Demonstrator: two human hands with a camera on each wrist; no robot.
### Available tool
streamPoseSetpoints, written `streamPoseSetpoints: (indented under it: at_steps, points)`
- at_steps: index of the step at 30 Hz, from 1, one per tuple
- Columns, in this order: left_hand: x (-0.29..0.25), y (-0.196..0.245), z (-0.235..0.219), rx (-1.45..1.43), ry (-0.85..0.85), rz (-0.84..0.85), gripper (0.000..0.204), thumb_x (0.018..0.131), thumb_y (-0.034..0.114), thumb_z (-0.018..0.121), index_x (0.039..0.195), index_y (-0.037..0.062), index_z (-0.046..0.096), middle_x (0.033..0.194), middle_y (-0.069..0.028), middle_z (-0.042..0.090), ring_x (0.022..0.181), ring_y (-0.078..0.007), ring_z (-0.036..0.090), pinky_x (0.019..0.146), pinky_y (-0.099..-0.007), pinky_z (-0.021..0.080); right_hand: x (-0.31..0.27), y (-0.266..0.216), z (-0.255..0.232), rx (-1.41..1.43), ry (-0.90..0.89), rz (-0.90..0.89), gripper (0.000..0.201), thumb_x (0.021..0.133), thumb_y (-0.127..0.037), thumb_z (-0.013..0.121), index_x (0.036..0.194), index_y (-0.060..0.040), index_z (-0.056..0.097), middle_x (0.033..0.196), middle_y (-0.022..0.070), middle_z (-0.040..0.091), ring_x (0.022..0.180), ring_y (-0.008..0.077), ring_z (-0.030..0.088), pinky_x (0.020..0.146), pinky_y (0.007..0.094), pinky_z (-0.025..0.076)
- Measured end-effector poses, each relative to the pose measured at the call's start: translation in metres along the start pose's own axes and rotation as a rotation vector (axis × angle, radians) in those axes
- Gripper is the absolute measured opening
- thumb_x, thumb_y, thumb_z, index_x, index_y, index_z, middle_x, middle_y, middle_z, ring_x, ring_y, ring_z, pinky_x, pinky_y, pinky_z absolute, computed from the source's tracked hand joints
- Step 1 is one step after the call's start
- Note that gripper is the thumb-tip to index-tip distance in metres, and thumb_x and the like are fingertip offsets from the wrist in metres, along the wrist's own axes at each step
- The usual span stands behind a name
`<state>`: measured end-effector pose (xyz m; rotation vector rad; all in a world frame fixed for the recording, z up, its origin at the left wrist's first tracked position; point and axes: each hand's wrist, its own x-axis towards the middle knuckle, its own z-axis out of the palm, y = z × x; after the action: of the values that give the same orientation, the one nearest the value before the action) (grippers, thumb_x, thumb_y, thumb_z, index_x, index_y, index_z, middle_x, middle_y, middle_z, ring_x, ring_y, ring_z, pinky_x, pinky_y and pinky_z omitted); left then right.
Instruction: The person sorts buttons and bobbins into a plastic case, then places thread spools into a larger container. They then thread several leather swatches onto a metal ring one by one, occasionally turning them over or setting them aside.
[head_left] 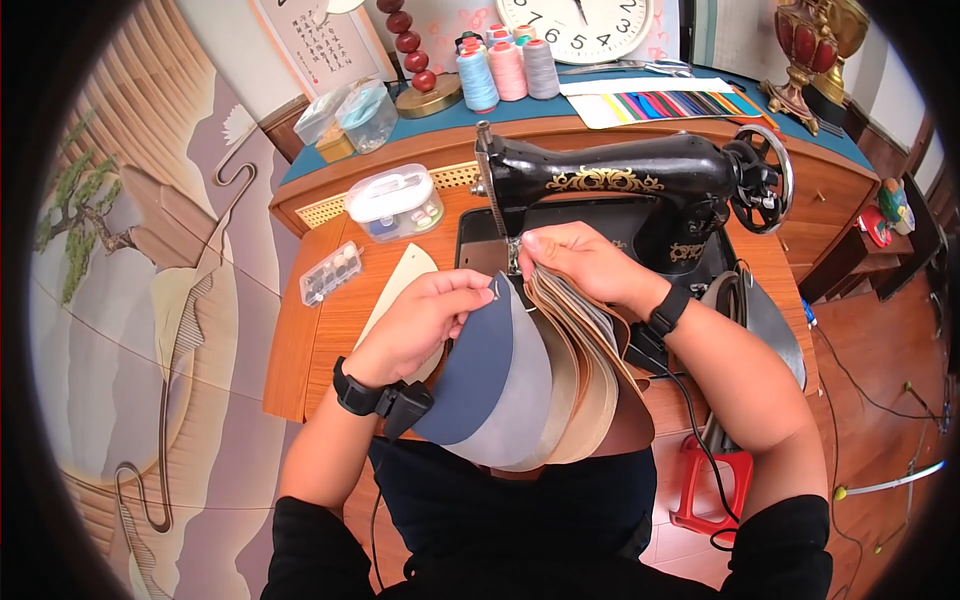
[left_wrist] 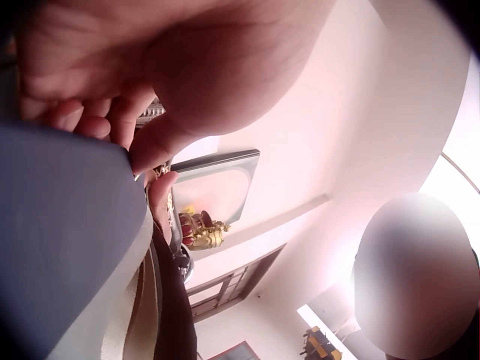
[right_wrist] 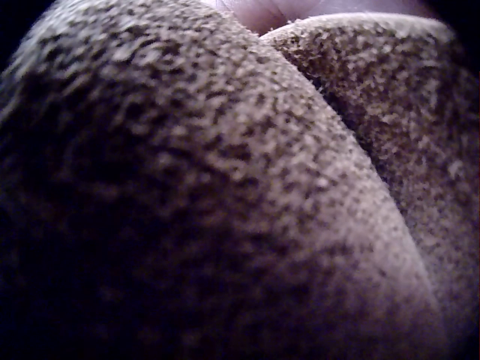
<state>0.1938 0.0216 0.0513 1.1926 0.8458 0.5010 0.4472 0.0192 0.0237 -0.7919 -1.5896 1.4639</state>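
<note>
My left hand [head_left: 425, 315] pinches the narrow top corner of a navy blue leather piece [head_left: 470, 375] between thumb and fingers. A light grey piece [head_left: 525, 400] lies right behind it, with beige and brown leather pieces [head_left: 590, 410] fanned out to the right. At the upper end of that bundle, my right hand [head_left: 595, 262] grips the gathered tops. In the left wrist view the navy piece [left_wrist: 60, 240] hangs under the curled fingers. Fuzzy undersides of leather [right_wrist: 225, 187] fill the right wrist view, hiding most of the right hand.
A black sewing machine [head_left: 620, 170] stands just beyond the hands. On the left of the wooden table are a cream leather piece [head_left: 400, 285], a small clear case [head_left: 332, 273] and a lidded box [head_left: 395, 205]. Thread spools [head_left: 508, 72] stand behind; a dark cable [head_left: 690, 400] hangs at right.
</note>
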Motion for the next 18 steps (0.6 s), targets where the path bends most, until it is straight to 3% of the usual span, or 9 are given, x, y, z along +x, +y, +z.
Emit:
streamPoseSetpoints:
  at_steps: [2,8,15,18]
  points:
    - [0.003,-0.004,-0.009,-0.097,-0.06,0.018,0.019,0.101,0.011,0.06,0.117,0.0026,0.066,0.099,0.0026,0.068,0.084,-0.0038,0.062,0.072,-0.0187,0.047,0.0,0.0,0.0,-0.013,0.002,-0.009,0.046,0.109,-0.038,0.048,0.084,-0.0042,0.066,0.073,-0.0015,0.061,0.069,0.0053,0.053,0.066,0.024,0.046]
    - [0.005,-0.001,-0.005,-0.182,-0.033,0.026,0.022,0.101,0.01,0.059,0.12,-0.0001,0.065,0.105,-0.0023,0.071,0.092,-0.0081,0.067,0.081,-0.0218,0.053,0.001,0.001,-0.002,-0.04,-0.017,0.009,0.045,0.109,-0.037,0.048,0.084,-0.004,0.065,0.074,-0.0011,0.061,0.071,0.0058,0.054,0.067,0.0246,0.046]
    - [0.009,0.001,-0.001,-0.14,-0.002,0.051,0.02,0.102,0.01,0.059,0.118,0.0004,0.066,0.103,-0.0019,0.071,0.091,-0.0078,0.068,0.082,-0.0219,0.054,0.001,0.001,-0.001,-0.038,-0.03,-0.032,0.044,0.109,-0.036,0.049,0.084,-0.0036,0.065,0.075,-0.0005,0.062,0.073,0.0065,0.055,0.07,0.0247,0.047]
    - [0.008,0.001,0.002,-0.132,0.007,0.048,0.018,0.101,0.013,0.06,0.115,0.0028,0.068,0.097,0.0023,0.069,0.083,-0.0037,0.063,0.073,-0.0194,0.05,0.001,-0.001,-0.001,-0.057,-0.026,-0.025,0.044,0.109,-0.036,0.049,0.084,-0.0038,0.065,0.075,-0.001,0.061,0.072,0.0063,0.054,0.069,0.0245,0.047]
